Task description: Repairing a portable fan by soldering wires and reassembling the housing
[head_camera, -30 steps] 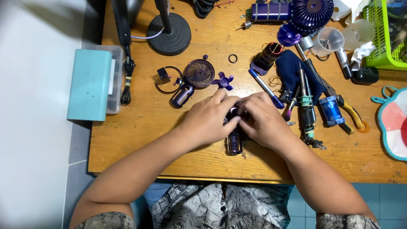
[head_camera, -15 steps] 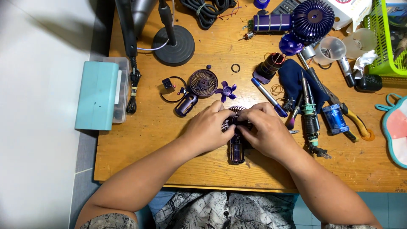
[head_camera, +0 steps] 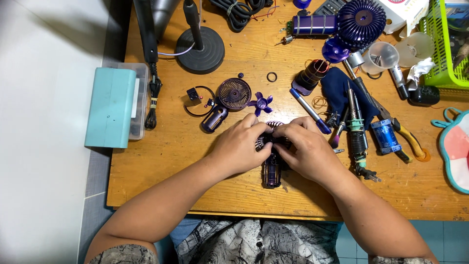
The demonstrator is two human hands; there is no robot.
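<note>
Both my hands meet over a small purple hand-held fan body [head_camera: 271, 172] lying on the wooden table [head_camera: 161, 161]. My left hand [head_camera: 240, 146] grips its round grille head from the left. From the right, my right hand [head_camera: 307, 151] pinches the same head. The fan's handle sticks out toward me below my fingers. Just beyond my hands lie a loose purple fan blade [head_camera: 260, 103], a round purple grille [head_camera: 234, 93] and a purple handle shell [head_camera: 214, 119].
A teal-lidded box [head_camera: 111, 106] sits at the table's left edge. A black lamp base [head_camera: 200, 49] stands at the back. Another purple fan [head_camera: 342, 22], a blue pen [head_camera: 309, 109], soldering iron [head_camera: 357, 132], pliers [head_camera: 408, 139] and green basket [head_camera: 447, 54] crowd the right.
My hands stay on the fan body with only slight finger shifts. The view has drifted a little, so the table sits lower in the picture.
</note>
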